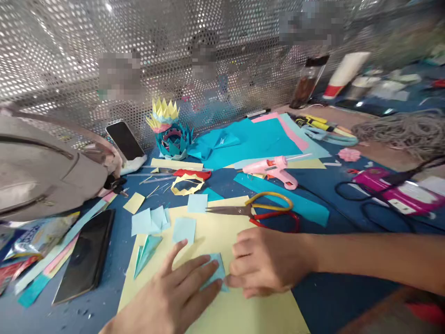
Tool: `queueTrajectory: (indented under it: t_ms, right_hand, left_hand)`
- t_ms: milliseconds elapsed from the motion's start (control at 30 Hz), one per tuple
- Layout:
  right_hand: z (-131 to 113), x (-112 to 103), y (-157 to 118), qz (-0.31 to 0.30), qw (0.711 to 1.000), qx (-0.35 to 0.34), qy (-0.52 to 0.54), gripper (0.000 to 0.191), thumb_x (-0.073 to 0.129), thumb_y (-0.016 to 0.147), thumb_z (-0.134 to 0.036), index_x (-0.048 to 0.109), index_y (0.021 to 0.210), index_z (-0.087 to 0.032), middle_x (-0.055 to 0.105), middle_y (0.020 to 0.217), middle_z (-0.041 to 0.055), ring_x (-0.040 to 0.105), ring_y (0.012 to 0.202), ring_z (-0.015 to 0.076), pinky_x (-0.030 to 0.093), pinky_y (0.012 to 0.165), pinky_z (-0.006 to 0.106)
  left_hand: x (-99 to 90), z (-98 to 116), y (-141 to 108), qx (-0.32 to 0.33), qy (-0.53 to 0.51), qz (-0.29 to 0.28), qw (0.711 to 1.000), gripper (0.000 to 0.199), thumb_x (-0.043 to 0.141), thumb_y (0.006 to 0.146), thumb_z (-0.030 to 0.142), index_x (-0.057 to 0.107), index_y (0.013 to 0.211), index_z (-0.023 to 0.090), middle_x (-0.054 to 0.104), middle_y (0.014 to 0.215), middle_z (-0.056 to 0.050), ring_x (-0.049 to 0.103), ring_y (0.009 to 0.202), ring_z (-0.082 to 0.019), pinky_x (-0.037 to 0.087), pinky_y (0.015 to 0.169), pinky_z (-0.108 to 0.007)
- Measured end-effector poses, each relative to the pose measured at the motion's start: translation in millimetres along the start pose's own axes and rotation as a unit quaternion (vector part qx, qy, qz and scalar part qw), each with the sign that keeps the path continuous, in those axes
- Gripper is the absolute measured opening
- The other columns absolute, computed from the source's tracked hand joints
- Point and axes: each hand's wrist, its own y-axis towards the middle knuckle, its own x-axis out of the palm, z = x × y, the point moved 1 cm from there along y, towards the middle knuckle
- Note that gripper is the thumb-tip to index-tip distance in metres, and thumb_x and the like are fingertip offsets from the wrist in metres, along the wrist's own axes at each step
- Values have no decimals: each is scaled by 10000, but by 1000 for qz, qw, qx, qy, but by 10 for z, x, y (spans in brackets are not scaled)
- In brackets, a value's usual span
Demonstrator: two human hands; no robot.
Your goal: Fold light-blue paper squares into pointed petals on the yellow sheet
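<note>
A small light-blue paper piece (219, 267) lies on a large pale yellow sheet (212, 232). Spread over its left part is my left hand (177, 290), fingers apart. At its right edge, my right hand (266, 262) has its fingers curled together, the fingertips by the paper's lower right corner; whether they pinch anything is hidden. Light-blue squares (184, 230) and a folded teal piece (148, 254) lie beyond and left of my left hand. Scissors (248, 211) with yellow and red handles rest just past my right hand.
A pink glue gun (273, 170) and blue sheets (257, 139) lie farther back. Paper crowns (172, 139) stand near the mesh wall. At left are a dark phone (86, 255) and a bag (45, 167); at right, a magenta power strip (396, 190) with cables.
</note>
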Motion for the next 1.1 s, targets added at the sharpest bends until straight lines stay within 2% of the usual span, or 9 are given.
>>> queueTrajectory:
  t_ms: [133,267,400,567,900,1100]
  right_hand:
    - [17,16,-18,42,999,8,18,322,425,1074,-290,699,1057,-122,706,884,14,483,703,163,333,598,354]
    - [16,12,-19,62,998,5,28,381,374,1088,-304,708,1054,-123,718,874,15,489,692,162,333,598,355]
    - [11,1,-18,49,998,5,28,361,389,1084,-315,709,1071,-147,743,987,14,553,794,162,367,638,358]
    - [20,9,-22,31,999,-6,29,356,379,1087,-303,705,1089,-160,746,1103,23,601,994,156,410,733,344]
    - [20,25,-30,26,999,-12,34,291,457,1068,-308,694,1122,-148,752,1098,10,611,978,148,432,735,353]
    - [8,24,-29,14,1000,-12,22,342,398,1086,-310,702,1130,-161,753,1069,30,610,977,151,445,767,344]
  left_hand:
    - [5,-6,-14,4,-9,-6,1000,381,350,1082,169,716,1187,170,738,1229,-51,653,1203,-215,-19,1263,-531]
    - [-10,-43,-26,24,-39,-41,998,407,305,1084,170,685,1228,145,710,1267,-88,590,1309,-236,-33,1259,-543]
    - [-42,-81,-7,32,-62,-69,995,462,230,1071,127,659,1243,125,710,1226,-113,542,1368,-229,-41,1259,-530]
    - [-48,-89,-3,37,-72,-77,994,437,256,1062,115,637,1275,138,705,1228,-97,541,1369,-217,-74,1257,-520]
    - [-32,-83,-29,40,-67,-78,994,424,281,1056,111,635,1287,138,695,1244,-105,532,1381,-240,-59,1254,-543]
    - [-29,-78,-24,44,-63,-78,994,430,276,1058,113,645,1277,144,704,1229,-103,541,1373,-238,-70,1252,-542]
